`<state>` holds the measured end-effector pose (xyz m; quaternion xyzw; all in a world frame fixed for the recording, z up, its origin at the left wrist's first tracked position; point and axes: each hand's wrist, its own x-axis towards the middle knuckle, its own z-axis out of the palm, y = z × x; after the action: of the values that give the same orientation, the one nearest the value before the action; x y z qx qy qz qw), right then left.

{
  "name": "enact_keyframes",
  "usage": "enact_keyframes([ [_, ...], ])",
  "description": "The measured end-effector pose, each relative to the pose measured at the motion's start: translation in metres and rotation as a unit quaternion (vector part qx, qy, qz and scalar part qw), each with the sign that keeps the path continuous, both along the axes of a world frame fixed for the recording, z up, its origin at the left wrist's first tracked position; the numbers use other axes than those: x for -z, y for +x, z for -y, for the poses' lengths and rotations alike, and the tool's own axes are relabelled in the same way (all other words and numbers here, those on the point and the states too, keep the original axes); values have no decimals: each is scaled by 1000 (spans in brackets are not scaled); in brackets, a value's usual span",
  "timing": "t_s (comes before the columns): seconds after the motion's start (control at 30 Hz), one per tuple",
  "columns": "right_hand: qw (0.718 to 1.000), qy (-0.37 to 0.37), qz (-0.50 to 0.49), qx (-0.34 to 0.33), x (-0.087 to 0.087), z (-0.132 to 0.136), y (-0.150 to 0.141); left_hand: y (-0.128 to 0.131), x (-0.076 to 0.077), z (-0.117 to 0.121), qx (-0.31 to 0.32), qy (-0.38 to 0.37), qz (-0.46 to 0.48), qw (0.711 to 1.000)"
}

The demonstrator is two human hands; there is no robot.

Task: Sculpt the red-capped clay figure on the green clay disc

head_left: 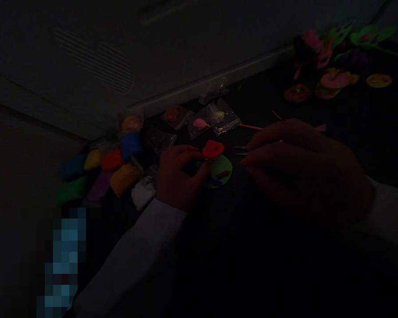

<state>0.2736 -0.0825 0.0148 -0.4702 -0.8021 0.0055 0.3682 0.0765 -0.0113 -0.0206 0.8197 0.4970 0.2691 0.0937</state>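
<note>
In the dim head view, my left hand pinches a small red clay piece with a dark cross-shaped mark on it. Just below that piece is a light green clay disc, bearing a dark red strip and a blue strip. My right hand grips a pair of tweezers, whose two thin tips point left and stand slightly apart, short of the red piece. The fingers of the left hand hide part of the disc. Nothing shows between the tweezer tips.
Packs of coloured clay crowd the left side of the dark table. Small clear bags with clay lumps lie behind the hands, beside a pink stick. Finished-looking clay figures stand at the back right. A pale wall borders the table.
</note>
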Motion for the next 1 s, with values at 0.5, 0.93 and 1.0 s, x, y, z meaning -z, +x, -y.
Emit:
enact_keyframes([
  [0.5, 1000, 2, 7, -2, -1, 0, 1, -28, -26, 7, -36, 5, -43, 998],
  [0.93, 1000, -5, 6, -8, 1, 0, 2, -25, -12, 9, -5, 4, -50, 999],
  [1.0, 1000, 0, 10, -10, 0, 0, 2, -26, -12, 9, -3, 4, -51, 999],
])
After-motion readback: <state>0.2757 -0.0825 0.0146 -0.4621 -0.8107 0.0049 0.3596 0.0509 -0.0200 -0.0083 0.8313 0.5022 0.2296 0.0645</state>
